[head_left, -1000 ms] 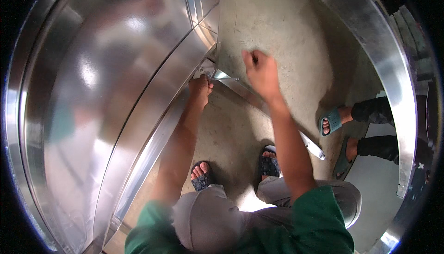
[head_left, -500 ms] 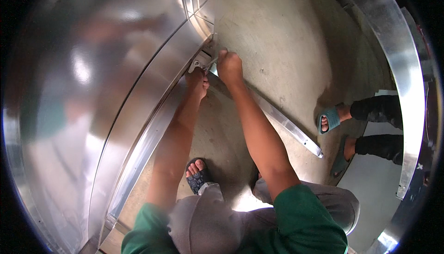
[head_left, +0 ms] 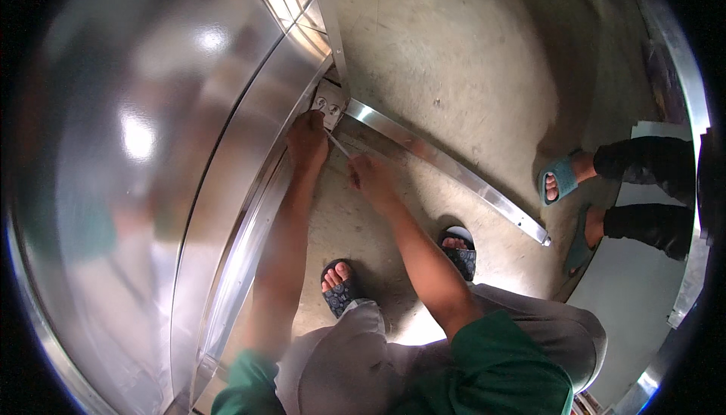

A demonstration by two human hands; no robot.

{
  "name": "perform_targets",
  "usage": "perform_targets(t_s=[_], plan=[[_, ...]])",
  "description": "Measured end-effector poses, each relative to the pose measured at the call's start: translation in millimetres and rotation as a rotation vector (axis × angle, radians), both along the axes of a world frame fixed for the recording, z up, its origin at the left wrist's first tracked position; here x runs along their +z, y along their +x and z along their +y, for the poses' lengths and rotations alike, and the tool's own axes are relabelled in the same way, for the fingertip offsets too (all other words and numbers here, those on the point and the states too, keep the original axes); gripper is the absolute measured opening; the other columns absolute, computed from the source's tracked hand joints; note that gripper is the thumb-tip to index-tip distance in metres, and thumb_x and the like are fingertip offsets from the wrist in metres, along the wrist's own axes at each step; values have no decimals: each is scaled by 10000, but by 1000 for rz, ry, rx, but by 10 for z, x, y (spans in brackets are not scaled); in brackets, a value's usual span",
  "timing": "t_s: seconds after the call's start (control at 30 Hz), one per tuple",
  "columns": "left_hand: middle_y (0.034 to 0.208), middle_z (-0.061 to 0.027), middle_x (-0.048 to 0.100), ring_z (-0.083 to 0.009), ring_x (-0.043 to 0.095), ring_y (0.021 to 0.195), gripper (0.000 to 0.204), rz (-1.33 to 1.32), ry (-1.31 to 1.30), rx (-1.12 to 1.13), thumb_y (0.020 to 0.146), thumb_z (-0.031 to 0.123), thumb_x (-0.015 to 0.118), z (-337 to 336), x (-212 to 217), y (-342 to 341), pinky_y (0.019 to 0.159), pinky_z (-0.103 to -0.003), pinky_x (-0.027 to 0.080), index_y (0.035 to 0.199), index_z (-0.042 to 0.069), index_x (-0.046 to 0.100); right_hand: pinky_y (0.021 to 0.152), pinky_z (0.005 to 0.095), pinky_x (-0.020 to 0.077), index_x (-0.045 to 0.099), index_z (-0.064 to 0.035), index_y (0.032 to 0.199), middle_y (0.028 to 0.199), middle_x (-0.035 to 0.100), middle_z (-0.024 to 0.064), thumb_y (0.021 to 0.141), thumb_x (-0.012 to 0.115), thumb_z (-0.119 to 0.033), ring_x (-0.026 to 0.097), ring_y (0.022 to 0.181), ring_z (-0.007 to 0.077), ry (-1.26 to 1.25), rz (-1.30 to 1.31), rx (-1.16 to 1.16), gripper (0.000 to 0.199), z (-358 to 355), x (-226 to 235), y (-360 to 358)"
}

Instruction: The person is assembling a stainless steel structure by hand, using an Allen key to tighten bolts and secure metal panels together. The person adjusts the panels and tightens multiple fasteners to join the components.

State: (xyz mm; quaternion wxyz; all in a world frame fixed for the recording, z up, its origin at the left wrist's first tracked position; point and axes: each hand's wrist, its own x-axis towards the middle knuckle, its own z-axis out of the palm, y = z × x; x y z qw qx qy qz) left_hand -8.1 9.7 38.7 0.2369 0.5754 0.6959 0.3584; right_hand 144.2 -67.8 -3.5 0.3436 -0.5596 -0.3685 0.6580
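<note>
1. Head view, the work spot: a thin metal rod [head_left: 338,143] slants between the two hands, just below a pale corner plate [head_left: 330,103] with round fastener heads.
2. The right hand [head_left: 370,174] has its grip clenched on the rod's lower end, its fingers curled inward. It is over the floor [head_left: 439,52], well apart from the plate.
3. The left hand [head_left: 306,139] is at the rod's upper end, right beside the corner plate. Its fingers are bent – whether this grip grasps the rod or only steadies it, I cannot tell, since the hand hides that end.
4. A big shiny metal panel [head_left: 136,139] fills the left side, and a metal rail [head_left: 240,271] runs along its lower edge, near the left forearm.
5. From beside the plate a straight metal bar [head_left: 450,169] slants rightward, past the right hand.
6. Below are the person's grey trousers [head_left: 344,373] and a patterned dark sandal [head_left: 342,292] on the floor.
7. At right stands another person – dark trousers [head_left: 643,164], a blue-green sandal [head_left: 560,181] – near the bar's far end.
</note>
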Motion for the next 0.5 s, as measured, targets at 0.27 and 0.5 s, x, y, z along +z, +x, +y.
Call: perform_targets(t_s=[0.27, 0.5], plan=[[878, -240, 635, -423, 623, 837, 230, 195, 44, 36, 954, 175, 581, -56, -297, 23, 755, -498, 477, 954, -7, 721, 618, 323, 489, 652, -16, 971, 720, 628, 47, 1042, 514, -316, 614, 652, 140, 136, -342, 36, 338, -181, -436, -333], [917, -226, 597, -418, 604, 839, 192, 234, 41, 5, 968, 166, 569, -129, -161, 123, 740, -500, 478, 930, 2, 660, 667, 391, 491, 645, -14, 946, 751, 653, 117, 1035, 503, -318, 649, 690, 255, 235, -533, 9, 347, -234, -442, -373]])
